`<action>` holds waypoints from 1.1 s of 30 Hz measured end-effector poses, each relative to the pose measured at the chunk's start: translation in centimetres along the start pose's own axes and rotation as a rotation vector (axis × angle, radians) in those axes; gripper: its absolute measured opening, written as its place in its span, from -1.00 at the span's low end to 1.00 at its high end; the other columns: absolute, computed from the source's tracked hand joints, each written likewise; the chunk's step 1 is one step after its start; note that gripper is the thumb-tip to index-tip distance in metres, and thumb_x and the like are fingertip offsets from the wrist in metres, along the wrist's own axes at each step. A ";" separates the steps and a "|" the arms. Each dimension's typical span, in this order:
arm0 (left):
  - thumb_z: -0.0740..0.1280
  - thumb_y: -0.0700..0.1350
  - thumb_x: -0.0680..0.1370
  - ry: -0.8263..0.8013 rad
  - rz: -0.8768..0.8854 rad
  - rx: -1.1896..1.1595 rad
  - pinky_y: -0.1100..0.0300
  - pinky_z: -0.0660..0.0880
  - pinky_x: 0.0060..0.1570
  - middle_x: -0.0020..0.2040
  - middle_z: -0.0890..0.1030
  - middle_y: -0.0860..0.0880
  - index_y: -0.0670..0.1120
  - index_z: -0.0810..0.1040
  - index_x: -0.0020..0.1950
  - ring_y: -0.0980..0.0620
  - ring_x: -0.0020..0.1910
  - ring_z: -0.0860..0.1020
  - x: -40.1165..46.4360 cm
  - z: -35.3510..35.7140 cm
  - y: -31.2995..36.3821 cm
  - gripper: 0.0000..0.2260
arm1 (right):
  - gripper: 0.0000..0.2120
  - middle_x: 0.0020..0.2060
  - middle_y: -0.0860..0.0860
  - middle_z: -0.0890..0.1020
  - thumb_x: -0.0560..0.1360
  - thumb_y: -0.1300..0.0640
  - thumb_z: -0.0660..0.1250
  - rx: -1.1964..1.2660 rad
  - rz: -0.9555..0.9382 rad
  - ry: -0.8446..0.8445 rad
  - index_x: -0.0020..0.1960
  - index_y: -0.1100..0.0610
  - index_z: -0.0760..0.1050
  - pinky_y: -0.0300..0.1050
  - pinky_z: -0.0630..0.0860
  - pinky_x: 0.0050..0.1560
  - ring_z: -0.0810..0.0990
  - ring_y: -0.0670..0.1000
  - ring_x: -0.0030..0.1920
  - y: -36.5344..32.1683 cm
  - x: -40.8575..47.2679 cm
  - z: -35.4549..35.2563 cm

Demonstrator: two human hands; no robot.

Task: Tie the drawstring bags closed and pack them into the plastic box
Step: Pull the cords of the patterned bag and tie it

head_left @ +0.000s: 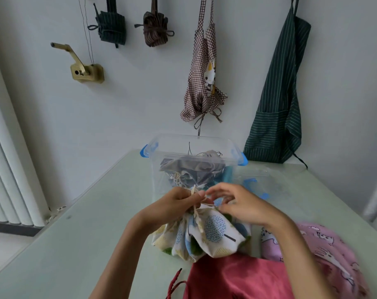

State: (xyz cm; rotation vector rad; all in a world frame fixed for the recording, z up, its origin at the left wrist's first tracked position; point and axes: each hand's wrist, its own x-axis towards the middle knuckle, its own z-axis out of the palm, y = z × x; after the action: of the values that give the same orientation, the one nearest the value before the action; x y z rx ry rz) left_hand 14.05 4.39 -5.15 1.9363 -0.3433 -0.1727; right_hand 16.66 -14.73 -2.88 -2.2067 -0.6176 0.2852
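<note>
A white drawstring bag (pixel 207 234) printed with blue and yellow trees lies gathered on the pale green table (pixel 80 244). My left hand (pixel 174 203) pinches its cream cord (pixel 196 210) at the bag's neck. My right hand (pixel 237 203) holds the other cord end just beside it, fingers curled. Behind them stands the clear plastic box (pixel 161 145) with blue latches, holding several grey and blue bags. A red bag (pixel 237 279) with a red cord and a pink printed bag (pixel 325 255) lie at the near edge.
The box's clear lid (pixel 269 182) lies flat to the right of the box. Aprons and folded cloth bundles hang on the wall behind. A radiator stands at the left beyond the table edge.
</note>
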 end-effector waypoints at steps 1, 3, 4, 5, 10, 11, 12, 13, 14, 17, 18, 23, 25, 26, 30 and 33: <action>0.26 0.34 0.45 0.004 0.006 -0.007 0.02 0.33 -0.09 -0.20 0.52 -0.09 -0.31 0.57 -0.08 -0.04 -0.18 0.39 -0.1 0.0 0.0 -0.35 | -0.66 -0.02 -0.12 0.60 0.48 0.35 0.28 0.008 -0.019 0.020 0.12 -0.03 0.51 -0.34 0.47 -0.08 0.55 -0.11 -0.10 0.3 -0.4 0.4; 0.22 0.29 0.51 -0.022 0.024 -0.013 0.03 0.42 -0.01 -0.12 0.58 -0.11 -0.24 0.63 -0.02 -0.09 -0.16 0.52 -0.1 0.2 0.4 -0.42 | -0.66 -0.06 -0.13 0.63 0.46 0.31 0.32 0.036 -0.076 0.049 0.07 -0.10 0.53 -0.38 0.45 -0.19 0.52 -0.21 -0.24 0.6 -0.8 1.0; 0.18 0.20 0.57 -0.038 0.023 -0.016 0.08 0.48 0.11 -0.02 0.65 -0.10 -0.22 0.64 0.07 -0.09 -0.04 0.61 -0.1 0.2 0.5 -0.50 | -0.67 -0.08 -0.14 0.65 0.46 0.29 0.33 0.050 -0.102 0.062 0.05 -0.12 0.55 -0.40 0.44 -0.20 0.52 -0.25 -0.28 0.6 -0.9 1.2; 0.14 0.10 0.61 -0.049 0.029 -0.022 0.13 0.48 0.22 0.06 0.67 -0.11 -0.20 0.63 0.13 -0.05 0.08 0.62 -0.1 0.4 0.8 -0.57 | -0.69 -0.09 -0.14 0.67 0.46 0.26 0.35 0.052 -0.122 0.084 0.05 -0.13 0.57 -0.41 0.43 -0.17 0.53 -0.27 -0.27 0.7 -0.9 1.4; 0.06 0.03 0.65 -0.047 0.052 -0.020 0.18 0.46 0.25 0.04 0.68 -0.03 -0.15 0.64 0.12 0.07 0.08 0.62 -0.2 0.6 1.4 -0.58 | -0.92 -0.26 -0.08 0.70 0.39 0.09 0.47 0.153 -0.114 0.187 -0.11 0.00 0.68 -0.34 0.46 -0.23 0.55 -0.26 -0.33 1.1 -1.2 1.5; 0.05 0.03 0.65 -0.041 0.060 -0.006 0.21 0.47 0.20 -0.02 0.68 -0.02 -0.15 0.65 0.10 0.09 0.02 0.62 -0.1 0.7 1.5 -0.58 | -0.93 -0.29 -0.05 0.71 0.37 0.09 0.49 0.164 -0.096 0.202 -0.15 0.04 0.69 -0.27 0.50 -0.21 0.59 -0.20 -0.31 1.2 -1.3 1.3; 0.04 0.03 0.65 -0.030 0.073 0.021 0.23 0.48 0.14 -0.09 0.68 -0.01 -0.13 0.65 0.06 0.11 -0.05 0.61 0.0 0.7 1.5 -0.58 | -0.92 -0.31 -0.02 0.71 0.35 0.09 0.51 0.152 -0.078 0.221 -0.16 0.06 0.69 -0.20 0.53 -0.16 0.62 -0.16 -0.29 1.3 -1.3 1.1; 0.04 0.03 0.65 -0.013 0.078 0.042 0.26 0.48 0.08 -0.16 0.66 0.02 -0.12 0.65 0.02 0.13 -0.11 0.59 0.0 0.7 1.8 -0.58 | -0.90 -0.33 0.00 0.71 0.34 0.11 0.52 0.137 -0.067 0.237 -0.14 0.05 0.68 -0.16 0.55 -0.13 0.64 -0.13 -0.28 1.3 -1.4 0.9; 0.04 0.03 0.65 -0.004 0.091 0.059 0.28 0.46 0.02 -0.22 0.64 0.06 -0.11 0.65 -0.02 0.15 -0.16 0.57 0.0 0.7 1.8 -0.59 | -0.85 -0.34 0.01 0.70 0.35 0.14 0.51 0.127 -0.073 0.248 -0.09 0.02 0.66 -0.16 0.55 -0.12 0.65 -0.12 -0.30 1.3 -1.5 0.8; 0.05 0.03 0.65 -0.015 0.103 0.051 0.32 0.40 -0.07 -0.28 0.58 0.10 -0.09 0.64 -0.09 0.18 -0.23 0.50 -0.1 0.7 2.1 -0.59 | -0.68 -0.38 -0.02 0.65 0.37 0.17 0.50 0.116 -0.181 0.263 0.06 -0.11 0.59 -0.28 0.50 -0.22 0.56 -0.12 -0.38 0.7 -1.6 0.7; 0.05 0.03 0.65 -0.019 0.110 0.045 0.34 0.38 -0.08 -0.29 0.58 0.13 -0.08 0.64 -0.11 0.19 -0.24 0.48 -0.1 0.6 2.1 -0.59 | -0.70 -0.39 -0.04 0.62 0.36 0.13 0.50 0.104 -0.210 0.271 0.04 -0.12 0.61 -0.28 0.48 -0.25 0.52 -0.12 -0.40 0.4 -1.6 0.8; 0.06 0.01 0.65 -0.072 0.094 -0.040 0.30 0.48 -0.01 -0.14 0.63 -0.04 -0.14 0.63 -0.08 0.09 -0.11 0.57 -0.5 0.4 2.3 -0.60 | -0.93 -0.38 -0.09 0.61 0.34 0.07 0.49 0.025 -0.213 0.346 -0.22 -0.08 0.63 -0.30 0.41 -0.33 0.48 -0.20 -0.42 0.1 -1.6 0.8; 0.08 0.00 0.65 -0.068 0.065 -0.070 0.34 0.48 -0.02 -0.14 0.65 -0.05 -0.15 0.64 -0.03 0.13 -0.12 0.57 -0.5 0.4 2.4 -0.62 | -0.92 -0.31 -0.15 0.64 0.38 0.12 0.48 0.012 -0.188 0.300 -0.24 -0.02 0.60 -0.35 0.43 -0.25 0.55 -0.22 -0.33 0.2 -2.0 0.2; 0.09 0.02 0.64 -0.051 0.038 -0.059 0.32 0.47 0.00 -0.15 0.63 -0.07 -0.15 0.64 0.01 0.13 -0.14 0.55 -0.3 0.4 2.2 -0.62 | -0.91 -0.23 -0.13 0.67 0.40 0.17 0.47 0.056 -0.177 0.251 -0.23 0.04 0.58 -0.34 0.47 -0.16 0.60 -0.22 -0.23 0.3 -2.2 -0.3; 0.14 0.15 0.60 -0.023 -0.037 0.048 0.13 0.34 -0.09 -0.25 0.52 -0.01 -0.07 0.71 -0.18 0.01 -0.23 0.39 -0.1 0.1 1.3 -0.55 | -0.83 -0.26 0.06 0.63 0.50 0.40 0.25 0.372 -0.133 0.150 -0.22 0.20 0.44 -0.28 0.52 -0.16 0.61 -0.02 -0.27 -0.4 -3.0 -1.4; 0.19 0.23 0.55 0.068 -0.076 0.033 0.22 0.33 -0.22 -0.22 0.64 0.03 -0.12 0.60 -0.43 0.02 -0.33 0.32 0.1 0.6 1.2 -0.46 | -0.92 -0.36 0.01 0.42 0.56 0.31 0.16 0.518 0.045 0.015 -0.06 0.18 0.39 -0.29 0.29 -0.48 0.32 -0.09 -0.51 -2.0 -3.7 -1.4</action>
State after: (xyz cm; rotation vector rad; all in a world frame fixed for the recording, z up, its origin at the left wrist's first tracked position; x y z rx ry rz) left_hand 13.77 3.43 -4.27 1.9844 -0.2291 -0.1508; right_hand 13.39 -16.48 -0.46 -1.7230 -0.4270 0.4016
